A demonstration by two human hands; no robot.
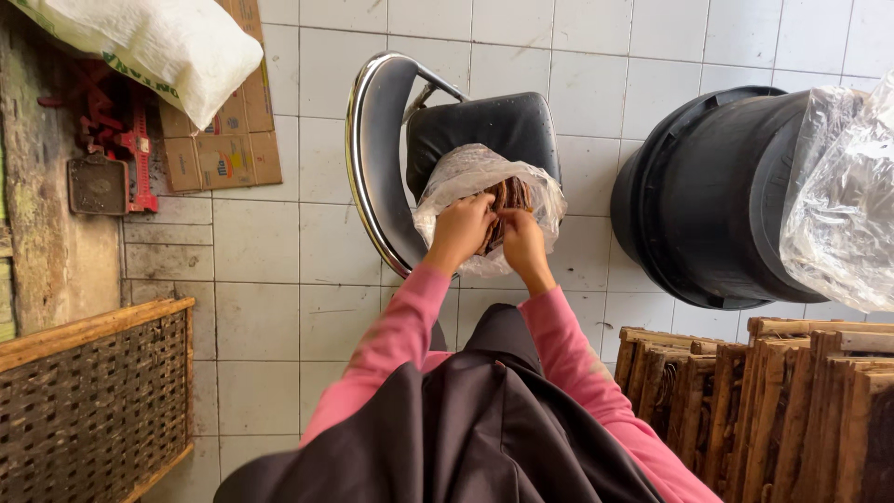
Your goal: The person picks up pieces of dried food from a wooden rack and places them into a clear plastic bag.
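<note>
A clear plastic bag point(466, 172) with brown pieces point(510, 194) inside rests on the black seat of a chrome-framed chair point(368, 149). My left hand point(461, 228) grips the bag's near edge, fingers curled into its opening. My right hand point(521, 244) sits beside it, fingers closed on the brown pieces and the bag's rim. Both arms wear pink sleeves, and dark cloth covers my lap below.
A large black tub point(708, 196) lies tilted at the right with crumpled clear plastic point(843, 205) over it. Stacked wooden frames point(773, 401) stand at the lower right. A woven wooden crate point(93, 401) is at the lower left. A white sack point(154, 47) and flattened cardboard point(219, 140) lie upper left.
</note>
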